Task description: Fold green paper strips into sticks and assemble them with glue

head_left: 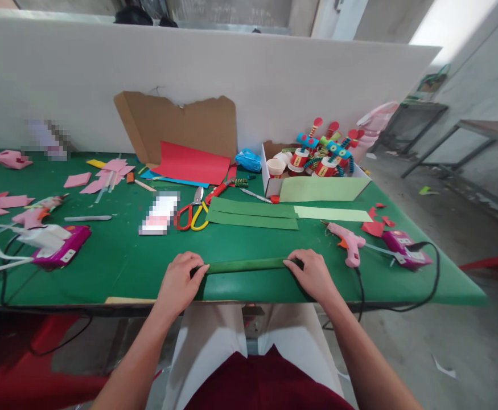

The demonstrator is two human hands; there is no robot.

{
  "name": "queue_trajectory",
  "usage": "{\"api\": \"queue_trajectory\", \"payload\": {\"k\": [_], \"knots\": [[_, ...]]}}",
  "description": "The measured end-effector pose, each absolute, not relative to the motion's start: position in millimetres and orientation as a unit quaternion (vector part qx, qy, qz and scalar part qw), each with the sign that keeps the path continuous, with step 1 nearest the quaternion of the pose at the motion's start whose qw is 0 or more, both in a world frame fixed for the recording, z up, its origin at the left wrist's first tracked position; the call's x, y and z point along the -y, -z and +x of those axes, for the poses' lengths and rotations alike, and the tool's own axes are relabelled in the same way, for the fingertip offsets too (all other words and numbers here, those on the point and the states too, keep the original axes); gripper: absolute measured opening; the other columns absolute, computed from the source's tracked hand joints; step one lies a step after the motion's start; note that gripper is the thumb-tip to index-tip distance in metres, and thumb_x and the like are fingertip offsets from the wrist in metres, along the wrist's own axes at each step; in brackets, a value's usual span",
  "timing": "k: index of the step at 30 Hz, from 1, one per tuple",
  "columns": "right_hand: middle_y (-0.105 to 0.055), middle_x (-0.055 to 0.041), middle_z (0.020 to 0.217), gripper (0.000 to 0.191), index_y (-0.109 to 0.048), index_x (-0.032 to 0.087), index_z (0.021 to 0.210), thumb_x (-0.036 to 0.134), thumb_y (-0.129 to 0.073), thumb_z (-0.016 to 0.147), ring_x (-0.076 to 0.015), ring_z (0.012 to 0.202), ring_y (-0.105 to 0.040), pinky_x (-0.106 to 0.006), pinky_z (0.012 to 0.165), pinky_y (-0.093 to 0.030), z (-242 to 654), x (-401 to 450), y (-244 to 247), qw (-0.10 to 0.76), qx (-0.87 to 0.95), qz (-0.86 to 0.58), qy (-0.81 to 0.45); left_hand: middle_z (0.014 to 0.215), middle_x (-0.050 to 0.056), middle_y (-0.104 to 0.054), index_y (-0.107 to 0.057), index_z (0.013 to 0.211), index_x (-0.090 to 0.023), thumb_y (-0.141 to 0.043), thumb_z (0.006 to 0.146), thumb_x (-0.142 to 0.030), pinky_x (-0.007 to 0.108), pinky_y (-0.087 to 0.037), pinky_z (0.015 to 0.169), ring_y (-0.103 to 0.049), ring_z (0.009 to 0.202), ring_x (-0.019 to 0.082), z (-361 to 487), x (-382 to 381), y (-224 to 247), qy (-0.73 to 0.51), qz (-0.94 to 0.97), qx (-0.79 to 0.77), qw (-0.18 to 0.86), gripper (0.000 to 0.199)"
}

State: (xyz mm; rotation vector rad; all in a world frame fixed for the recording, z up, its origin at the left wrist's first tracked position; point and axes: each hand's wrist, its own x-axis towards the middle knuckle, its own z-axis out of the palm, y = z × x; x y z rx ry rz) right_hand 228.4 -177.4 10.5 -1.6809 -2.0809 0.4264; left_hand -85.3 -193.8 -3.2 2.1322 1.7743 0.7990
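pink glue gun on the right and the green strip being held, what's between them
The right hand, pinching the end of the green strip, then bare green tabletop before the pink glue gun, as the head view shows.

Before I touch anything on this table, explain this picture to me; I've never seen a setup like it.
There is no machine here: two bare hands do the work. The one picture comes from a camera worn on the person's head, looking forward and down, so the arms reach in from the bottom. The left hand and right hand pinch opposite ends of a narrow green strip near the front of the green table. Beyond it lie flat green pieces, scissors and a red sheet. To the right are a pink glue gun and, farther back, an open box holding small colourful figures.
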Motion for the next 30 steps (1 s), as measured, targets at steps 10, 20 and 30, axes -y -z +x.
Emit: {"api": "queue_trajectory", "payload": {"k": [10,20,30], "knots": [[-0.069,-0.0032,0.079,0.018,-0.062,0.021,0.075,0.029,-0.051,0.088,-0.0205,0.078,-0.060,-0.033,0.074,-0.038,233,185,-12,0.176,0.767,-0.600,-0.145,0.084,0.005,-0.060,-0.056,0.069,-0.019,-0.044,0.088,-0.031,0.031,-0.045,0.076,-0.054,0.079,0.017,-83,197,-6,-0.241,0.759,-0.592,0.126,0.025],[-0.068,-0.0024,0.074,0.015,-0.059,0.021,0.074,0.027,-0.054,0.086,-0.0204,0.075,-0.059,-0.031,0.071,-0.035,228,183,-15,0.153,0.761,-0.620,-0.119,0.084,0.006,-0.058,-0.054,0.068,-0.019,-0.044,0.086,-0.025,0.032,-0.043,0.071,-0.054,0.078,0.019,-78,195,-7,-0.186,0.765,-0.611,0.086,0.021],[-0.067,-0.0027,0.073,0.020,-0.057,0.022,0.074,0.030,-0.049,0.089,-0.0203,0.074,-0.059,-0.031,0.069,-0.034,227,184,-15,0.154,0.763,-0.621,-0.095,0.081,0.006,-0.056,-0.054,0.071,-0.019,-0.039,0.089,-0.024,0.030,-0.039,0.066,-0.053,0.076,0.019,-75,194,-11,-0.115,0.771,-0.623,0.062,0.024]]}}
